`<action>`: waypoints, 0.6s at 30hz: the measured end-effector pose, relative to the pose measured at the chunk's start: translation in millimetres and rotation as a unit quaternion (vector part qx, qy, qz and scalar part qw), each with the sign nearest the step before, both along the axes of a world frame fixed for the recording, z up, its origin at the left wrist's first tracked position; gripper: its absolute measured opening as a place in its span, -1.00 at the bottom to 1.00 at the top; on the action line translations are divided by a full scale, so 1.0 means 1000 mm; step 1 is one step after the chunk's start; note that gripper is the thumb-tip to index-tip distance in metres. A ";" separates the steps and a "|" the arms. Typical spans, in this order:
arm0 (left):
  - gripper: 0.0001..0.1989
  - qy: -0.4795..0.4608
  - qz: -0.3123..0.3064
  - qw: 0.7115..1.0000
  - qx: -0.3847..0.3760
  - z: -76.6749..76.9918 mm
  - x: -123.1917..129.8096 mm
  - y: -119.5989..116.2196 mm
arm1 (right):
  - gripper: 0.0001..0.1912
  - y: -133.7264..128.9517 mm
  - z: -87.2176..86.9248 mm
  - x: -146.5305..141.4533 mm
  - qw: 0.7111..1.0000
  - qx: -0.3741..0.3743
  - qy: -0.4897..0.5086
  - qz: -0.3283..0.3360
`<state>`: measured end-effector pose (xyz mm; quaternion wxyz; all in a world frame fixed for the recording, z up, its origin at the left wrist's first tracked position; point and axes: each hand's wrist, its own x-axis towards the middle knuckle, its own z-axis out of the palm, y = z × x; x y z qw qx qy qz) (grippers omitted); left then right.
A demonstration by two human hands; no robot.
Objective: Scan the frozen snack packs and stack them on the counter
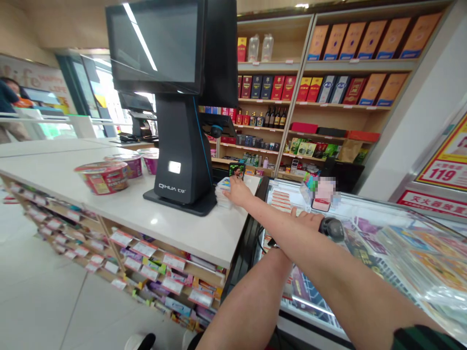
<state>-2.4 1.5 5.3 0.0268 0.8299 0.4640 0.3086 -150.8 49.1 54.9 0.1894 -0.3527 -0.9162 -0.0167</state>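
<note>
My right hand reaches across my left arm to the end of the white counter. Its fingers are closed on a small stack of white-edged packs beside the monitor stand. A small upright dark screen or card showing a picture stands just behind that hand. Beneath my right forearm, my left hand is over the glass display case, partly hidden by the forearm. Its fingers appear wrapped round a black handheld scanner, whose rounded head sticks out to the right; the handle is hidden.
A large black monitor on a thick stand rises from the white counter. Instant noodle tubs sit left of it. A phone stands on the glass case. Stocked shelves line the back.
</note>
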 end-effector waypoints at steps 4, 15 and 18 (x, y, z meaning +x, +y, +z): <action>-0.62 -0.001 -0.007 1.000 -0.008 0.002 -0.001 -0.002 | -0.49 -0.006 0.001 0.001 0.999 0.018 -0.031 -0.006; -0.63 -0.001 -0.011 1.000 -0.013 -0.004 0.001 0.005 | -0.71 -0.029 0.016 0.018 0.996 0.070 -0.059 0.003; -0.60 0.019 -0.005 0.999 -0.035 -0.003 0.001 0.006 | -0.73 -0.036 0.023 0.031 0.996 0.081 -0.041 -0.008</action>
